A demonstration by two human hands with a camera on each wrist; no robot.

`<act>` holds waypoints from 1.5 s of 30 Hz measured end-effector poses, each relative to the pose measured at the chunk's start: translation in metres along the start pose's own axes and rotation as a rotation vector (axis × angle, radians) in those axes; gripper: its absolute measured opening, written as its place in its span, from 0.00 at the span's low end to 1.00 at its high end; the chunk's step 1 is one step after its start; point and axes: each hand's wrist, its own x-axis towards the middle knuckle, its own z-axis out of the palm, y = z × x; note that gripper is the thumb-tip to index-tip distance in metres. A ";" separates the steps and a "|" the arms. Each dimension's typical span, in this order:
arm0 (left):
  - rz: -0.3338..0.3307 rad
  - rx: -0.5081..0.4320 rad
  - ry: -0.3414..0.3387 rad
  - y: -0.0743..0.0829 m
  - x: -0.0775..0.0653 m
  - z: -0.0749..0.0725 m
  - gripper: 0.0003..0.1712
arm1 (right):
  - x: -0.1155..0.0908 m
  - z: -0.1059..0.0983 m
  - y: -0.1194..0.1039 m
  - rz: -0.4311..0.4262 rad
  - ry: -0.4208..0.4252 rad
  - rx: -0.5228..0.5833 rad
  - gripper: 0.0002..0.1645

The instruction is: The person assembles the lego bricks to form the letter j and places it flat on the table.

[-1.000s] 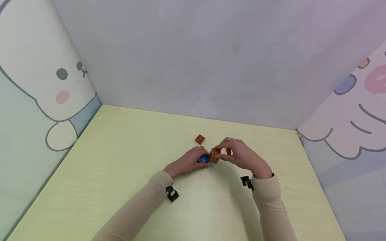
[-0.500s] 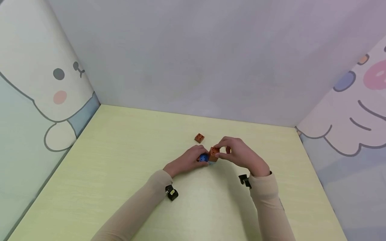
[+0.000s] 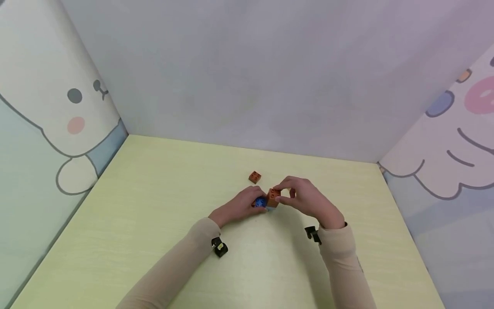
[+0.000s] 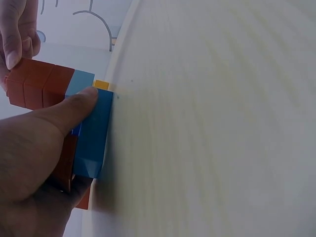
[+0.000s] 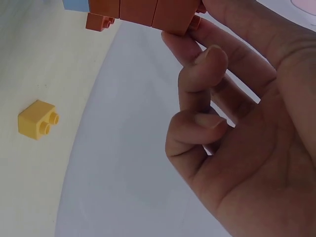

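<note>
On the table, a block build has a blue brick [image 4: 94, 133] low down and a studded bright-blue brick [image 3: 260, 202] on its left part. My left hand [image 3: 240, 206] grips this low part, its thumb along the blue brick in the left wrist view. To the right rises a stack of three orange bricks [image 4: 37, 83] on a light-blue brick [image 4: 79, 82]. With thumb and finger my right hand [image 3: 306, 199] pinches the top orange brick [image 5: 175, 14], its other fingers curled free. The left palm and fingers partly hide the build.
A loose orange brick [image 3: 254, 177] lies on the table [image 3: 173, 180] just behind the hands. Beyond the build sits a yellow brick [image 5: 34, 118], mostly hidden by the right hand in the head view. A pale wall [image 3: 247, 86] stands behind.
The top orange brick stood slightly out of line a second ago and now sits flush on the stack. Both hands stay almost where they were; the head view has shifted slightly.
</note>
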 end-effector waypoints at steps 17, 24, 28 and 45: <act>-0.023 -0.013 -0.007 0.003 -0.001 0.001 0.23 | -0.001 0.004 0.009 -0.080 0.076 0.006 0.16; -0.033 -0.003 -0.016 0.002 -0.002 0.000 0.23 | 0.005 0.002 0.014 -0.082 0.125 -0.009 0.14; -0.033 0.004 -0.019 0.000 -0.001 0.001 0.25 | 0.009 0.002 0.018 -0.074 0.139 -0.044 0.13; -0.032 0.000 -0.022 0.001 0.000 0.000 0.25 | 0.037 0.011 0.040 -0.039 0.091 -0.061 0.16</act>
